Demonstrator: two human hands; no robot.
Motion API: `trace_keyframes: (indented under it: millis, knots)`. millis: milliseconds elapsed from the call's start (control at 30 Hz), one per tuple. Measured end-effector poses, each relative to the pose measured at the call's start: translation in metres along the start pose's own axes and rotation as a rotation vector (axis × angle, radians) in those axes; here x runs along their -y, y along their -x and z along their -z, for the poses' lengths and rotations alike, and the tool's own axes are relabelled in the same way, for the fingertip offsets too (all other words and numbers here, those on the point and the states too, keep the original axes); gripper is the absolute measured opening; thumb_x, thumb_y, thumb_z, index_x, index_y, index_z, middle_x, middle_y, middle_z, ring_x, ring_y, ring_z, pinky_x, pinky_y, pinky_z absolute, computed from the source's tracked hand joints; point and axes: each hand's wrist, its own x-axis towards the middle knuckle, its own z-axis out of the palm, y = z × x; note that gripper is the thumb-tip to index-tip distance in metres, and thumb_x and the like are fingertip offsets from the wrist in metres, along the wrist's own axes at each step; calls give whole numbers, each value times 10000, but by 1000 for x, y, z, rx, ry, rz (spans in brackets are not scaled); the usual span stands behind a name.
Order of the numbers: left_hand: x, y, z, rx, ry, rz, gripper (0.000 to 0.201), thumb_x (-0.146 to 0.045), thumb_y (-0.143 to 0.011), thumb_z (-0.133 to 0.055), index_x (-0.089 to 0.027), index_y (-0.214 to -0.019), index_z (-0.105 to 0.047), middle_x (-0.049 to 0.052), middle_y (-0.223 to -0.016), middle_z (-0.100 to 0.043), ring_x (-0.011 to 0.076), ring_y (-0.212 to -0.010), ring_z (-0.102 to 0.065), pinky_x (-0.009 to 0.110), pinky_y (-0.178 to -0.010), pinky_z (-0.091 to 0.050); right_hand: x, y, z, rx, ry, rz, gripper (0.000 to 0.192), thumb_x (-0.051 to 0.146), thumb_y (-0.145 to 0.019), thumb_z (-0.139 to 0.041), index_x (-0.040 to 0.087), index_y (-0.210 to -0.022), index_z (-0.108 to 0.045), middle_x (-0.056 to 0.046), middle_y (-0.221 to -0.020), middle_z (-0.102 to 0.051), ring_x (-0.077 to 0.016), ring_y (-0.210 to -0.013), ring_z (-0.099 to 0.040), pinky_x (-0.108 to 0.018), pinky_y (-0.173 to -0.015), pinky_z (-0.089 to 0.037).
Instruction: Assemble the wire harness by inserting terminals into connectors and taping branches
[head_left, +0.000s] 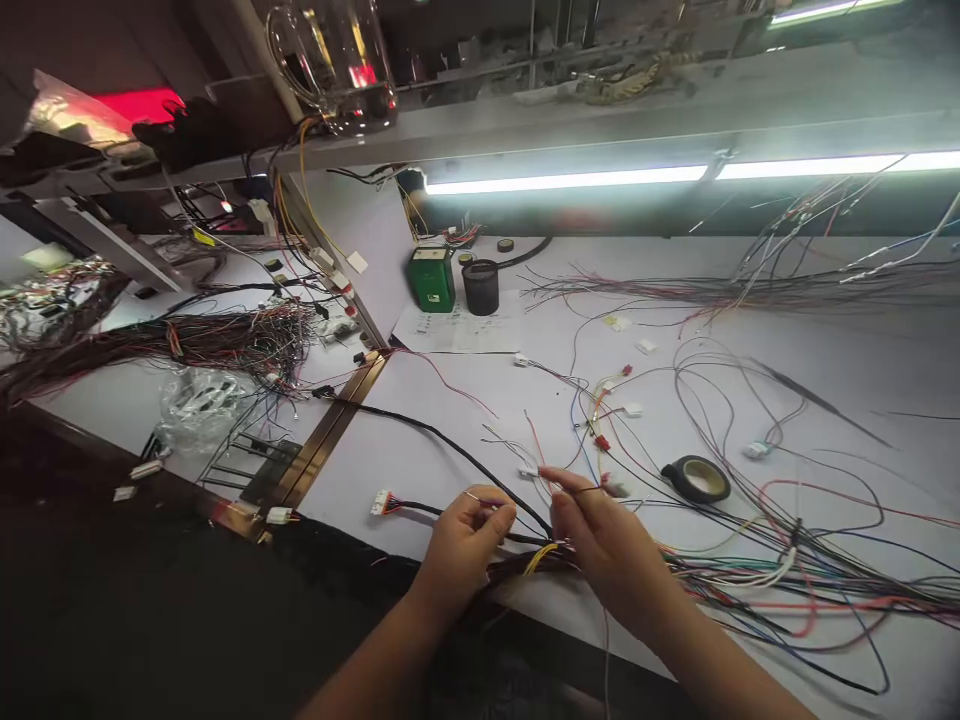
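Down at the near edge of the white table (420,440), the left hand (461,550) is pinching a thin wire (480,497) between thumb and forefinger, its long axis running sideways toward the right hand (600,535). That hand is pinching another thin wire (589,489), fingers closed and pointing left. Below both hands a wire bundle (750,580) is trailing right; a roll of black tape (695,479) is lying just beyond the right hand.
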Motion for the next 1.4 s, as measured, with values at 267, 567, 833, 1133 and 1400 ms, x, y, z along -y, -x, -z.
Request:
trace_keyframes:
  millis: [267,567,833,1133,1400]
  knots:
    - [-2,17,30,-39,713,192,432,-10,-636,-526,-191,-1024,-574,36,-939,-633,162,-883,-598,307,-819,-458,18,-15,-51,140,790,378,194,269,-896,-464,249,-1052,-577,-3,-654,-676,-167,-528,-599,-277,-470,-122]
    - [11,37,45,-108,630,187,162,-252,-848,-610,-129,-935,-669,68,-928,-654,162,-882,-595,317,-893,-433,11,-11,-58,213,667,433,524,158,-808,-519,230,-1324,-463,-55,-817,-700,-178,-619,-624,-262,-502,-350]
    - [16,31,47,-72,761,218,156,-228,-858,-597,-108,-896,-689,74,-934,-645,157,-876,-592,320,-875,-463,16,-21,-46,274,302,377,273,223,-916,-443,258,-1129,-611,-51,-909,-665,-205,-863,-601,-351,-751,-465]
    - [15,31,42,-221,788,301,208,-209,-806,-680,-147,-1004,-661,39,-885,-670,104,-797,-626,258,-848,-490,8,-15,-47,119,100,363,159,280,-911,-501,254,-957,-651,-18,-792,-620,-155,-739,-571,-290,-672,-436]
    - [9,32,37,-162,757,302,269,-226,-806,-680,-153,-1063,-645,56,-911,-688,114,-790,-639,258,-829,-492,19,-6,-51,113,131,312,97,204,-845,-509,224,-801,-592,0,-697,-591,-154,-672,-538,-278,-629,-407]
